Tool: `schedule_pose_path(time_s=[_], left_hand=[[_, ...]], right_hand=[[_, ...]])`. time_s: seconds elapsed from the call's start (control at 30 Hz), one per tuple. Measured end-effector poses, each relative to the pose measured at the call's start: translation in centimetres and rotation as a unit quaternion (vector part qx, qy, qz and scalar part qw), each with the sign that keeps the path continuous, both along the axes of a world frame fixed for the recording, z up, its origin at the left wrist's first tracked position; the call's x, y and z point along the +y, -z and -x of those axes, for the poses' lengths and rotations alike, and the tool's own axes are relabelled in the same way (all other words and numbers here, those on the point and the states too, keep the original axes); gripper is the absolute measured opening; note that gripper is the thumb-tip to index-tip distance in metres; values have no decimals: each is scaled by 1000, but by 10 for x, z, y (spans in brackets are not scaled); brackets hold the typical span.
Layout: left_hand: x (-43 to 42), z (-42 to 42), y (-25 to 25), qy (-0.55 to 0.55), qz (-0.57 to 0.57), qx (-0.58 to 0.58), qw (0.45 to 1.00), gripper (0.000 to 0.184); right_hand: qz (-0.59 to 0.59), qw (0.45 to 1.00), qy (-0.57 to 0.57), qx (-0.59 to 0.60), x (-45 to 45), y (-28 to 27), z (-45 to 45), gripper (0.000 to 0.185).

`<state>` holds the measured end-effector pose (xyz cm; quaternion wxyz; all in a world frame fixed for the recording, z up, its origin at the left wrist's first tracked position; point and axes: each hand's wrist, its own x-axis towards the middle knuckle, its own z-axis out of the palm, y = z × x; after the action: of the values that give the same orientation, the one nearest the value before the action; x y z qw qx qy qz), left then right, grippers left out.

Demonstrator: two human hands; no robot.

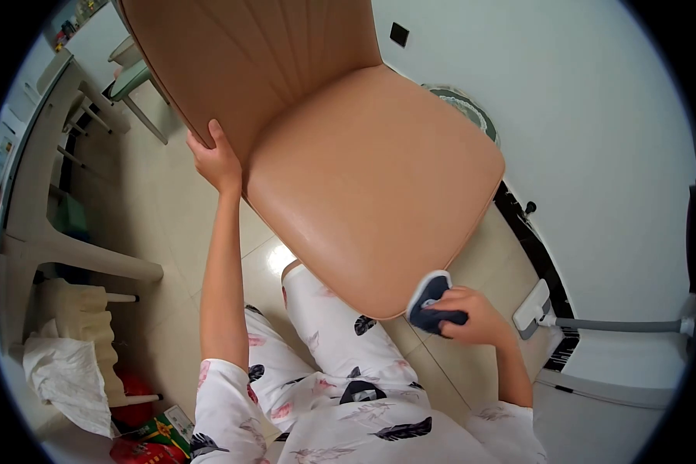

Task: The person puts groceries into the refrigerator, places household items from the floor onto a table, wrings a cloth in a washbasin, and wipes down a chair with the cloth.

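Observation:
A tan leather-look chair (387, 170) with a stitched backrest fills the upper middle of the head view, tilted towards me. My left hand (218, 162) grips the edge of the backrest near where it meets the seat, thumb on the front face. Down at the seat's front right corner, my right hand (475, 315) is closed around a dark blue scrubbing pad with a white rim (433, 298). The pad's white edge is against or very near the seat's rim; I cannot tell if they touch. The chair's legs are hidden.
On the left stands a pale table (93, 251), with a green stool (135, 81) beyond it. A white cloth (69, 379) hangs over a cream stool below. A flat mop (533, 309) with a grey pole lies by the right wall (595, 155).

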<state>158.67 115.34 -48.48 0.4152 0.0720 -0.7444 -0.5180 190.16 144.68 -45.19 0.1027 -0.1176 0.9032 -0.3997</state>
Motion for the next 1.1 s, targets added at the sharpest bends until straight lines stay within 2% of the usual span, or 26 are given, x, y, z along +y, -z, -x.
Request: schedule_pose_path(time_s=[0.03, 0.1, 0.17, 0.23, 0.27, 0.3, 0.37, 0.4, 0.43, 0.53, 0.6, 0.63, 0.67, 0.7, 0.8, 0.87, 0.97, 1.1], left_hand=[[0, 0, -1, 9, -5, -5, 1000, 54], [1, -1, -2, 19, -12, -12, 1000, 54], [2, -1, -2, 16, -11, 7, 1000, 54], [2, -2, -1, 14, -8, 10, 1000, 55], [2, -1, -1, 12, -5, 13, 1000, 56], [2, -1, -1, 14, -5, 14, 1000, 56], [2, 1, 1, 14, -5, 5, 1000, 57], [2, 1, 1, 16, -2, 8, 1000, 57], [2, 0, 1, 16, -3, 5, 1000, 58], [6, -2, 0, 14, -3, 9, 1000, 59], [8, -2, -1, 13, -1, 14, 1000, 60], [7, -1, 1, 13, 0, 5, 1000, 60], [6, 0, 2, 13, 1, -3, 1000, 60], [5, 3, 4, 14, 2, -2, 1000, 60], [0, 8, 5, 10, 11, 1, 1000, 61], [4, 3, 2, 12, 6, 38, 999, 61], [3, 1, 0, 13, 3, 5, 1000, 60], [2, 2, 1, 8, 6, 14, 1000, 60]], right_hand=[[-2, 1000, 1, -4, 9, 2, -4, 29], [14, 976, 149, -158, 28, 3, -7, 28], [-12, 967, 210, -142, 54, 3, -3, 28], [-5, 935, 341, -101, 61, -26, 8, 30], [44, 930, 362, -47, 74, -30, 15, 31], [33, 911, 410, -10, 82, -41, 23, 28], [-27, 895, 426, 131, 97, -56, 53, 31], [-6, 881, 457, 124, 99, -68, 73, 33], [-11, 888, 405, 218, 115, -65, 99, 34], [39, 881, 394, 260, 124, -67, 184, 34], [-50, 870, 394, 293, 120, -44, 234, 36], [-78, 896, 377, 223, 114, -27, 252, 38], [-167, 880, 386, 220, 122, 23, 278, 38], [-214, 861, 399, 232, 92, 26, 268, 39], [-203, 857, 400, 252, 96, 37, 277, 38], [-195, 867, 396, 231, 94, 29, 268, 38], [-198, 894, 353, 190, 88, 16, 252, 38], [-194, 896, 326, 232, 48, 13, 197, 37]])
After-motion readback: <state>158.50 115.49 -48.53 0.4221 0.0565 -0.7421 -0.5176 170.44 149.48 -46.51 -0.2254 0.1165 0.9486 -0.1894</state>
